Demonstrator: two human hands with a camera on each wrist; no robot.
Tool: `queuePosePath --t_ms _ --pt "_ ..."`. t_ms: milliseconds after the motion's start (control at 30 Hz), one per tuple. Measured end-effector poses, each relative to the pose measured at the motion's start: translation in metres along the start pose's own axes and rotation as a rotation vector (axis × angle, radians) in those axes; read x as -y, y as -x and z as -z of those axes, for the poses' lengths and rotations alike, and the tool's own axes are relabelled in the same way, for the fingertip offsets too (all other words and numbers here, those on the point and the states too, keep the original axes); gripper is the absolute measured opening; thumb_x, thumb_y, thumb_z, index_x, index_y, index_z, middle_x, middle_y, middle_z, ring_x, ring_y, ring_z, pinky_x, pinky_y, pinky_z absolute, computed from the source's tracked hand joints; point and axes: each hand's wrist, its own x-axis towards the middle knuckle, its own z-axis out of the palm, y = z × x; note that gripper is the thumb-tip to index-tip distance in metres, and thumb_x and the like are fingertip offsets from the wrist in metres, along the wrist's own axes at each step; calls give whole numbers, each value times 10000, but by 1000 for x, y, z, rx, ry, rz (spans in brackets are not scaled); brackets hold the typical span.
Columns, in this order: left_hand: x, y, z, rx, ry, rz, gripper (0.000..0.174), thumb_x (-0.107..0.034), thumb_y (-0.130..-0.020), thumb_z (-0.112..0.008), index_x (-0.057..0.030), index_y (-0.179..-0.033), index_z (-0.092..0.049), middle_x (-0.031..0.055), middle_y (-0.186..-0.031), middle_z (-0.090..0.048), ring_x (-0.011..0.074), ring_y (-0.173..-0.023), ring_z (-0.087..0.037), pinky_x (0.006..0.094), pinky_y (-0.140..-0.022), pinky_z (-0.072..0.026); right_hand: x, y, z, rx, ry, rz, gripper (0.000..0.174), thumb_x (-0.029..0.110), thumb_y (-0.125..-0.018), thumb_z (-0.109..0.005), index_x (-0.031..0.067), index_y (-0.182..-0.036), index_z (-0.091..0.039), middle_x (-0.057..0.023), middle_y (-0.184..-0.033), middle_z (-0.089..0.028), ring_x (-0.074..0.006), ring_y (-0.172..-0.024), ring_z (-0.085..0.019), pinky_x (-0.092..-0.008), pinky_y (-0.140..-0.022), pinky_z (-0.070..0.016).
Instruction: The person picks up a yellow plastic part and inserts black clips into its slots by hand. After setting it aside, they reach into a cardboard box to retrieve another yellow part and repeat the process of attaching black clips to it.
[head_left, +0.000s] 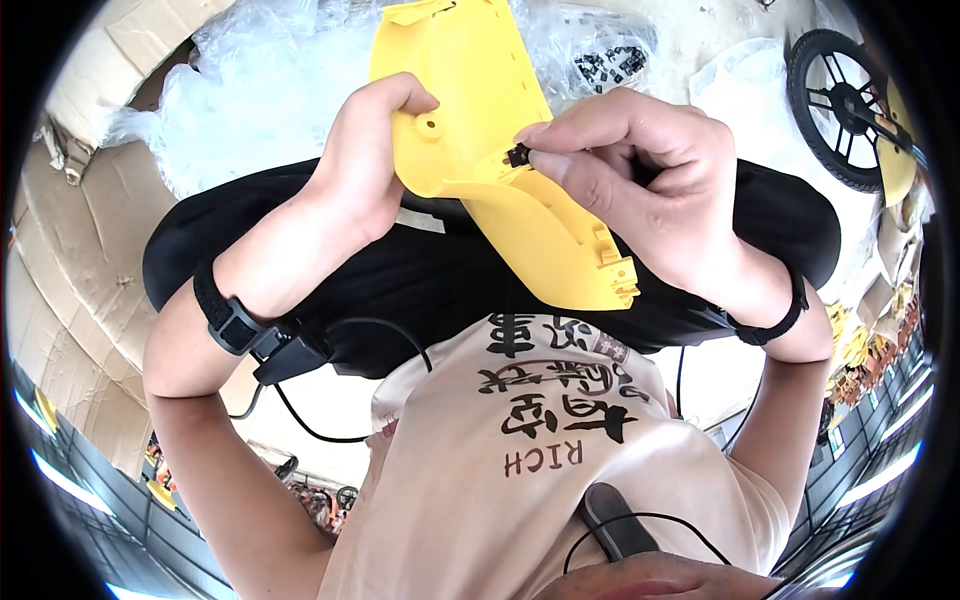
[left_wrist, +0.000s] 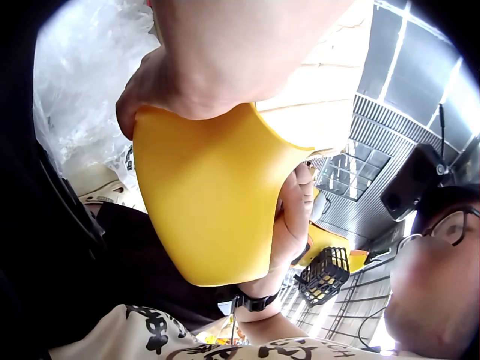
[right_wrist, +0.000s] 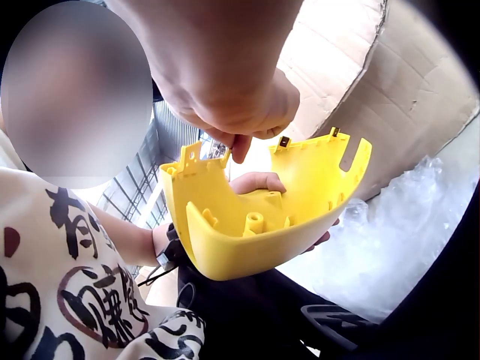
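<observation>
A curved yellow plastic shell [head_left: 465, 70] with pegs and slots inside is held over the person's lap. My left hand [head_left: 355, 150] grips its left side, with the thumb over the rim on the inner face. My right hand [head_left: 655, 180] pinches a small black clip [head_left: 518, 155] between thumb and index finger, right at a slotted tab on the shell's edge. In the right wrist view, dark clips [right_wrist: 284, 142] sit along the shell's far rim. The shell's smooth outer face [left_wrist: 206, 195] fills the middle of the left wrist view.
Beyond the lap lies a clear bag of small black pieces [head_left: 610, 68]. Crumpled clear plastic [head_left: 250, 90] spreads at the back left, beside cardboard [head_left: 85, 290]. A black spoked wheel [head_left: 840, 110] lies at the right. Cables [head_left: 310, 425] run from the wrist cameras.
</observation>
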Motion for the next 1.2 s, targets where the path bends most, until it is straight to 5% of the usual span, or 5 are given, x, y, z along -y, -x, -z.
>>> queuePosePath --t_ms 333,500,700,833,1200 --pt "5 -3 3 28 -144 86 435 -206 -843 -465 73 -1170 -530 172 -1087 -601 249 -1018 -597 393 -908 -457 9 -11 6 200 15 3 309 -91 -855 -667 -14 -1146 -596 -38 -778 -675 -20 -598 -502 -170 -587 -408" --pt "0 -6 6 22 -121 95 420 -216 -816 -506 52 -1137 -545 161 -1064 -596 250 -1005 -584 384 -885 -455 1 -15 13 253 -334 -106 207 4 -923 -634 -25 -1128 -618 -95 -991 -705 -104 -909 -672 -196 -756 -514" --pt "-3 -8 8 124 -105 184 371 -212 -778 -562 28 -1061 -574 136 -1013 -597 236 -966 -578 368 -865 -451 -7 -20 16 400 -604 -178 310 219 -921 -685 -6 -1133 -688 -93 -1083 -709 -115 -942 -651 -228 -791 -506" --pt "-1 -4 2 52 -87 179 241 -153 -797 -539 20 -955 -595 105 -861 -629 195 -740 -617 309 -681 -522 -4 -21 17 451 -606 -269 341 255 -888 -718 7 -1123 -705 -94 -1085 -713 -132 -947 -655 -221 -809 -494" --pt "3 3 3 68 -79 138 261 -174 -803 -538 13 -979 -589 100 -884 -623 175 -757 -606 299 -686 -501 -11 -20 -1 454 -752 -400 206 82 -846 -738 -2 -1032 -712 -122 -1072 -705 -178 -1026 -664 -283 -958 -489"
